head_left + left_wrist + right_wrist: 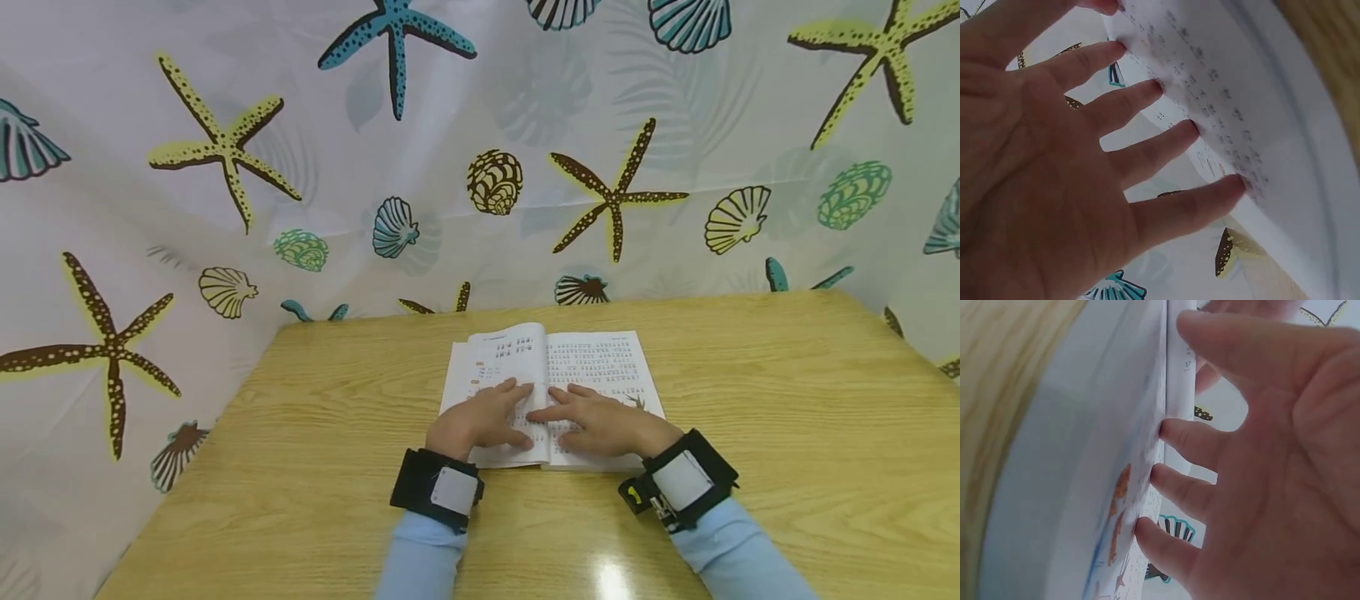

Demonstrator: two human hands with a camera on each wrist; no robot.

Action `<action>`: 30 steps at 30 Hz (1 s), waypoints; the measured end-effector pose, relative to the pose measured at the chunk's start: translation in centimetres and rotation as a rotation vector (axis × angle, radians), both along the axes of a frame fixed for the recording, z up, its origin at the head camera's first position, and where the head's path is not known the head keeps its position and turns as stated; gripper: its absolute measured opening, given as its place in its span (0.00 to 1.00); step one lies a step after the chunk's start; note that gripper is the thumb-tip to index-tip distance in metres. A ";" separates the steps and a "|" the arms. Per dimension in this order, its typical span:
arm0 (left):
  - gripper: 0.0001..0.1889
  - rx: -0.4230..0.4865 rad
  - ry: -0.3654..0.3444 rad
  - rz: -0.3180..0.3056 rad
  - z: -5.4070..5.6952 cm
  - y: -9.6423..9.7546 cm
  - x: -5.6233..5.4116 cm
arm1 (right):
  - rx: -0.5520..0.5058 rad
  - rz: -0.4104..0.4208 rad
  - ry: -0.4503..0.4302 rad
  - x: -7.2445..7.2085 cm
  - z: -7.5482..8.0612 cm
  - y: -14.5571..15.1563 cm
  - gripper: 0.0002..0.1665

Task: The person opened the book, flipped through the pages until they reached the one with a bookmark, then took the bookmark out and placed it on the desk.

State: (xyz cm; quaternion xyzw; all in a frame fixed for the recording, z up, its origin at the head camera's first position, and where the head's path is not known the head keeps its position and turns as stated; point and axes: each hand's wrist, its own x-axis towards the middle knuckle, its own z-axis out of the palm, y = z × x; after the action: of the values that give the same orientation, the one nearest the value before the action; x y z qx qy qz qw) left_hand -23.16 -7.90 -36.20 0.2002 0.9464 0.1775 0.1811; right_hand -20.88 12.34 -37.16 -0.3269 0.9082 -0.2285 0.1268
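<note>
An open book [600, 358] with printed white pages lies on the wooden table, its spine running away from me. My left hand [483, 419] rests on the left page, fingers spread, with its fingertips [1188, 128] touching the printed paper. Over on the right page, my right hand [603, 421] lies with fingers spread toward the central fold. In the right wrist view its fingertips [1163, 428] touch the page, near a small orange-brown picture [1119, 494]. The left page bulges up a little beside the fold.
The wooden table [337, 400] extends around the book on all sides. Behind it hangs a white cloth [450, 100] printed with starfish and shells, also along the left side. Black straps [438, 487] with pale plates circle both wrists.
</note>
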 end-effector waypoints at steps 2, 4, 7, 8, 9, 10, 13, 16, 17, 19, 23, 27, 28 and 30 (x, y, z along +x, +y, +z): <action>0.41 -0.028 -0.034 0.016 -0.3 0.3 0.0 | 0.001 0.002 0.009 0.0 0.0 0.0 0.26; 0.41 -0.029 -0.029 0.028 -0.3 0.4 0.0 | -0.002 0.006 0.014 0.0 0.0 0.0 0.26; 0.41 -0.034 -0.030 0.032 -0.3 0.4 0.2 | -0.013 0.012 0.015 0.0 -0.1 0.0 0.26; 0.41 -0.033 -0.032 0.033 -0.2 0.4 0.3 | -0.014 0.014 0.015 0.0 -0.1 0.0 0.26; 0.41 -0.031 -0.033 0.033 -0.2 0.3 0.4 | -0.013 0.011 0.015 0.0 -0.1 0.0 0.26; 0.41 -0.029 -0.035 0.036 -0.1 0.3 0.4 | -0.010 0.006 0.017 -0.1 -0.2 -0.1 0.27; 0.42 -0.024 -0.038 0.040 0.0 0.3 0.4 | 0.000 -0.036 0.016 -0.2 -0.2 0.1 0.30; 0.42 -0.024 -0.038 0.043 0.0 0.3 0.4 | 0.035 -0.098 0.029 -0.4 -0.1 0.7 0.31; 0.42 -0.024 -0.037 0.043 0.0 0.2 0.3 | 0.048 -0.123 0.023 -0.5 -0.1 1.0 0.31; 0.42 -0.021 -0.036 0.045 0.0 0.2 0.3 | 0.080 -0.165 0.014 -0.7 0.0 1.7 0.31; 0.42 -0.002 -0.041 0.047 0.0 0.2 0.3 | 0.106 -0.244 -0.037 -1.4 0.0 3.9 0.33; 0.42 0.008 -0.037 0.041 -0.2 0.2 0.3 | 0.104 -0.327 -0.074 -1.8 0.1 6.5 0.34; 0.42 0.007 -0.036 0.040 -0.2 0.2 0.3 | 0.102 -0.340 -0.080 -1.8 0.1 7.0 0.34; 0.42 0.009 -0.037 0.043 -0.2 0.2 0.3 | 0.092 -0.348 -0.091 -1.8 0.0 7.7 0.34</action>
State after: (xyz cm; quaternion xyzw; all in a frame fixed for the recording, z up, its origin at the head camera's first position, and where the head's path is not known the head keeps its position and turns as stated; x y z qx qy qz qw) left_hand -22.88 -7.68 -36.43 0.1774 0.9461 0.1892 0.1941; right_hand -22.71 20.04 -37.14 -0.1481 0.9539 -0.2198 0.1410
